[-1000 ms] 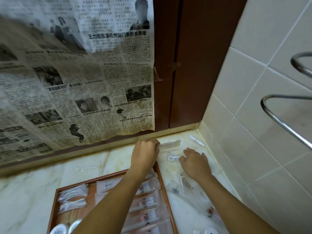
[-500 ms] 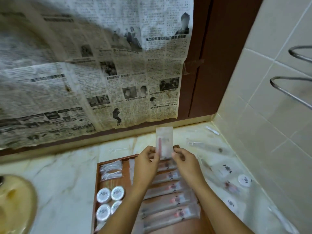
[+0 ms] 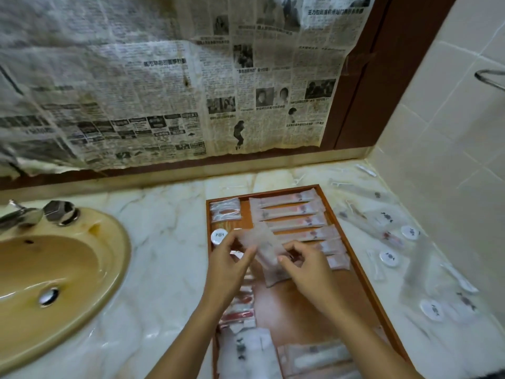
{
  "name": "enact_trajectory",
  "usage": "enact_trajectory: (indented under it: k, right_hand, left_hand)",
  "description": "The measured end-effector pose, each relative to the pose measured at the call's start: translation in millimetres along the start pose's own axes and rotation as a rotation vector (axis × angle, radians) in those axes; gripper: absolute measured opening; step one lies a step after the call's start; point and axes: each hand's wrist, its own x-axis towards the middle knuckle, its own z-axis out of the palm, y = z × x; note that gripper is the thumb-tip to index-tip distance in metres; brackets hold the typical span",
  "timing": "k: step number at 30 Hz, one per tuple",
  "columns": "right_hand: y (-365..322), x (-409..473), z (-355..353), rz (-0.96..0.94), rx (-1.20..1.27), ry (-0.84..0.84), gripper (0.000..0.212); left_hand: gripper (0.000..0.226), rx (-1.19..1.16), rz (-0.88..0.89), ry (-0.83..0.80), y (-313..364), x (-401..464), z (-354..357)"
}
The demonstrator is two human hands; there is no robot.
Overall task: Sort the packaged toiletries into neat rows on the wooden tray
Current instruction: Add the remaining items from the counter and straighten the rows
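Both hands hold one translucent packet (image 3: 269,254) above the wooden tray (image 3: 363,274): the left hand (image 3: 228,265) pinches its upper left end between thumb and fingertips, and the right hand (image 3: 307,265) pinches its lower right side with curled fingers, so the packet lies slanted across the tray's middle, blurred by motion. Behind it, in the tray's far right part, a row of long sachets (image 3: 291,214) lies stacked one below another, each running crosswise, the nearest ones partly hidden by the right hand. In the far left corner of the tray sit small clear packets of floss picks (image 3: 225,210), and just below them a round white cap (image 3: 219,236) shows beside the left hand's fingers. Along the tray's left edge, under the left wrist, lie small red-tinted packets (image 3: 240,313), and at the near end larger white packets (image 3: 246,351) and another long sachet (image 3: 317,354) rest flat. To the right of the tray, on the marble counter (image 3: 169,242), loose packaged toiletries (image 3: 382,222) are scattered, among them several round white lids (image 3: 389,258). A yellowish sink (image 3: 114,258) with a metal tap (image 3: 35,214) sits to the left, and newspaper (image 3: 164,91) covers the wall behind the counter.
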Motion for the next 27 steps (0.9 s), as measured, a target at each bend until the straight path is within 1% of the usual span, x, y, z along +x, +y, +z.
enact_trajectory:
  k: [3, 5, 9, 11, 13, 15, 17, 18, 22, 24, 27]
  right_hand:
    - [4, -29, 10, -0.040, -0.050, -0.037, 0.015]
    - [6, -46, 14, -0.059, -0.093, -0.057, 0.017]
    - [10, -76, 20, -0.138, -0.189, -0.098, 0.013]
    - [14, -87, 24, -0.174, -0.248, -0.119, 0.014]
    - [18, -95, 28, -0.204, -0.273, -0.132, 0.020]
    - [21, -103, 32, -0.228, -0.277, -0.146, 0.022]
    - [22, -109, 35, -0.250, -0.290, -0.159, 0.024]
    - [23, -111, 36, -0.264, -0.301, -0.163, 0.024]
    - [29, -115, 40, -0.322, -0.335, -0.183, 0.019]
    - [34, -116, 42, -0.348, -0.356, -0.186, 0.020]
    - [42, -117, 43, -0.368, -0.383, -0.187, 0.025]
  left_hand:
    - [0.031, 0.050, 0.020, -0.012, -7, -22, -15]
    - [0.029, 0.080, 0.022, -0.039, -11, -39, -23]
    - [0.025, 0.142, 0.079, -0.089, -27, -75, -38]
    - [0.020, 0.181, 0.099, -0.108, -36, -91, -47]
    - [0.014, 0.215, 0.114, -0.131, -45, -103, -54]
    - [0.001, 0.259, 0.139, -0.156, -55, -113, -59]
    - [0.015, 0.328, 0.165, -0.184, -64, -121, -63]
    - [0.019, 0.364, 0.182, -0.192, -68, -124, -64]
    - [0.017, 0.487, 0.273, -0.210, -78, -130, -68]
    - [0.015, 0.533, 0.296, -0.205, -84, -132, -69]
    - [0.022, 0.596, 0.321, -0.188, -89, -134, -69]
